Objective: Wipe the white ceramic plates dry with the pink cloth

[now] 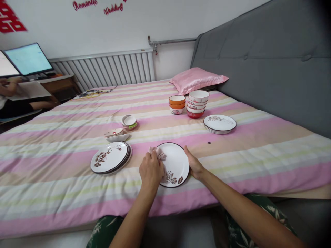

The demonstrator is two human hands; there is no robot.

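Note:
A white plate (177,160) with a dark rim and brown flowers is in front of me, low over the striped bed cover. My left hand (152,168) is closed on a crumpled pale cloth (160,154), which touches the plate's left part. At the plate's right edge, my right hand (194,164) grips the rim, its thumb at the top and the other fingers mostly hidden behind. To the left lies a stack of similar flowered plates (110,156). Another stack of plates (219,123) sits to the right, farther back.
Stacked bowls (198,103) and orange-topped bowls (177,103) stand near a pink pillow (198,80). Small dishes (129,121) and boat-shaped dishes (115,134) lie left of centre. A grey headboard (263,62) borders the right. Cables (97,92) lie far left, near a seated person (15,96).

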